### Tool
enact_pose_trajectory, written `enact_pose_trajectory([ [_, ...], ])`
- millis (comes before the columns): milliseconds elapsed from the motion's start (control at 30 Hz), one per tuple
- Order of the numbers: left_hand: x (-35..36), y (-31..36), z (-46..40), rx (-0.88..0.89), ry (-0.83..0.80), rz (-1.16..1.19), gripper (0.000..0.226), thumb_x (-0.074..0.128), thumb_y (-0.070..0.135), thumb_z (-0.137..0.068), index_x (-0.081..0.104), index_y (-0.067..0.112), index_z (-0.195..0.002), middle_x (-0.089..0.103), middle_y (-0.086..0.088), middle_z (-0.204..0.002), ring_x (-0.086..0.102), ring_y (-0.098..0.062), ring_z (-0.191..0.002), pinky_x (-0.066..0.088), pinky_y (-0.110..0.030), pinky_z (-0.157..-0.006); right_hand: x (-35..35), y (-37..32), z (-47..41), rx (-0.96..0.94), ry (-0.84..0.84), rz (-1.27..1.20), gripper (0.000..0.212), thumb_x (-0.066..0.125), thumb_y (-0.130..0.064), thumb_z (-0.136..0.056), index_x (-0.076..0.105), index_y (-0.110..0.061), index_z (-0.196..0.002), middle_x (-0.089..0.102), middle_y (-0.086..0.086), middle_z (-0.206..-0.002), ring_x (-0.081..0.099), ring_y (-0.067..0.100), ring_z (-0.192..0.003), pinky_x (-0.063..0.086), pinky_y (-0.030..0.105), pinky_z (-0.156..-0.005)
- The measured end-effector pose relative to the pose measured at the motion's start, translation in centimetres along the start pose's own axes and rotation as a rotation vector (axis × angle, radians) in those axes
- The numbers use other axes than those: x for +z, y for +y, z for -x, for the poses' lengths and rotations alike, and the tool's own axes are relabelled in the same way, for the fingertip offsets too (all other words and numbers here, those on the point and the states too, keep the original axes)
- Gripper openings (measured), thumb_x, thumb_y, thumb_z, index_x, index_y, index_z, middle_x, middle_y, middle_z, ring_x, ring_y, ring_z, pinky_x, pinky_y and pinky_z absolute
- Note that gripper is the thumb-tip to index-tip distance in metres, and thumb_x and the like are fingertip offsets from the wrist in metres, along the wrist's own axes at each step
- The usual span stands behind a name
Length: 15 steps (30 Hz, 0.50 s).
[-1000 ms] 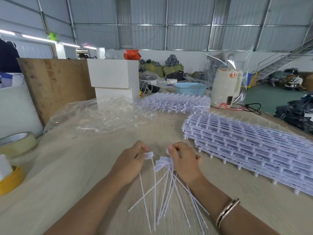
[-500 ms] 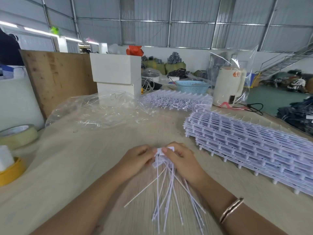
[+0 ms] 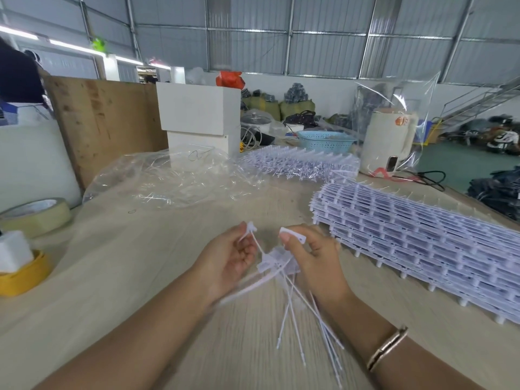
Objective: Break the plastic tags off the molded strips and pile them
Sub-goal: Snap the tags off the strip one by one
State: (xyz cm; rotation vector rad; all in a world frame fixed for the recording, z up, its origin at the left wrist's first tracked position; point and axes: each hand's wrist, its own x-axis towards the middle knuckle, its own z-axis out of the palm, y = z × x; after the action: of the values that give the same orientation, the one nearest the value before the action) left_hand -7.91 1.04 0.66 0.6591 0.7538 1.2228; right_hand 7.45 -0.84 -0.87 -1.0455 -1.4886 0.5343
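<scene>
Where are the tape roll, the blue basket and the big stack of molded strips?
tape roll (image 3: 36,216): head view, on its outer side wall.
blue basket (image 3: 326,142): head view, on its front wall.
stack of molded strips (image 3: 422,243): head view, on its top layer.

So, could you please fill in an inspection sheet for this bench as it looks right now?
Surface: pale wood-grain table.
Job's things: stacked molded strips at right; a second stack further back; loose tags bunched between the hands.
Clutter: clear plastic bag, tape roll, yellow tape roll, white boxes, blue basket, white kettle.
Grippers: left hand pinches one tag; right hand pinches another and holds the bunch.
Cables: black cord by the kettle.
Surroundings: warehouse, sacks, staircase.
</scene>
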Motion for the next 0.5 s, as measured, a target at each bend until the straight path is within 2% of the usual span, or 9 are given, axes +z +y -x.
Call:
enact_pose_trajectory([
  [100, -0.7, 0.4, -0.4, 0.129, 0.038, -0.302, 0.021, 0.055, 0.022, -0.093, 0.059, 0.014, -0.074, 0.062, -0.002, -0.058, 0.058, -0.009, -0.049, 0.046, -0.021, -0.054, -0.2, 0.2, 0.0, 0.127, -0.019, -0.063, 0.017, 0.059, -0.032, -0.09, 0.064, -0.041, -0.076, 0.055, -0.009, -0.078, 0.049, 0.038, -0.106, 0.032, 0.063, -0.1],
  [167, -0.7, 0.3, -0.5, 0.209, 0.061, -0.454, 0.021, 0.059, 0.025, -0.091, 0.058, 0.016, -0.072, 0.065, -0.001, -0.057, 0.057, -0.009, -0.049, 0.043, -0.023, -0.054, -0.3, 0.3, 0.0, 0.197, -0.048, -0.084, 0.02, 0.056, -0.033, -0.091, 0.06, -0.039, -0.072, 0.05, -0.002, -0.077, 0.044, 0.044, -0.111, 0.032, 0.059, -0.1],
  [233, -0.8, 0.2, -0.8, 0.284, 0.1, -0.568, 0.02, 0.064, 0.026, -0.087, 0.057, 0.014, -0.072, 0.064, 0.002, -0.052, 0.054, -0.007, -0.047, 0.041, -0.017, -0.048, -0.3, 0.3, -0.2, 0.246, -0.052, -0.059, 0.025, 0.051, -0.031, -0.093, 0.055, -0.038, -0.069, 0.046, 0.003, -0.08, 0.043, 0.042, -0.111, 0.031, 0.056, -0.101],
  [333, -0.5, -0.5, -1.4, 0.409, 0.19, -0.828, 0.023, 0.067, 0.033, -0.084, 0.059, 0.011, -0.079, 0.066, 0.005, -0.054, 0.057, -0.001, -0.045, 0.04, -0.011, -0.045, 0.0, 0.9, -1.0, 0.259, -0.047, 0.176, 0.025, 0.041, -0.033, -0.097, 0.048, -0.034, -0.073, 0.048, -0.004, -0.084, 0.044, 0.026, -0.107, 0.028, 0.049, -0.103],
  [433, 0.3, -1.3, -1.5, 0.475, 0.192, -0.994, 0.029, 0.061, 0.041, -0.087, 0.061, 0.013, -0.083, 0.067, 0.005, -0.065, 0.062, -0.006, -0.058, 0.043, -0.014, -0.05, 0.4, 1.6, -1.4, 0.288, -0.066, 0.377, 0.023, 0.036, -0.043, -0.097, 0.054, -0.029, -0.097, 0.052, -0.007, -0.105, 0.038, 0.013, -0.11, 0.021, 0.036, -0.098],
  [500, 0.5, -1.5, -1.3, 0.536, 0.154, -1.237, 0.034, 0.051, 0.047, -0.091, 0.065, 0.016, -0.088, 0.065, 0.006, -0.077, 0.06, -0.008, -0.07, 0.043, -0.02, -0.061, 0.2, 1.7, -1.3, 0.298, -0.061, 0.351, 0.035, 0.035, -0.046, -0.096, 0.053, -0.025, -0.118, 0.05, -0.004, -0.122, 0.037, 0.014, -0.119, 0.021, 0.038, -0.105],
])
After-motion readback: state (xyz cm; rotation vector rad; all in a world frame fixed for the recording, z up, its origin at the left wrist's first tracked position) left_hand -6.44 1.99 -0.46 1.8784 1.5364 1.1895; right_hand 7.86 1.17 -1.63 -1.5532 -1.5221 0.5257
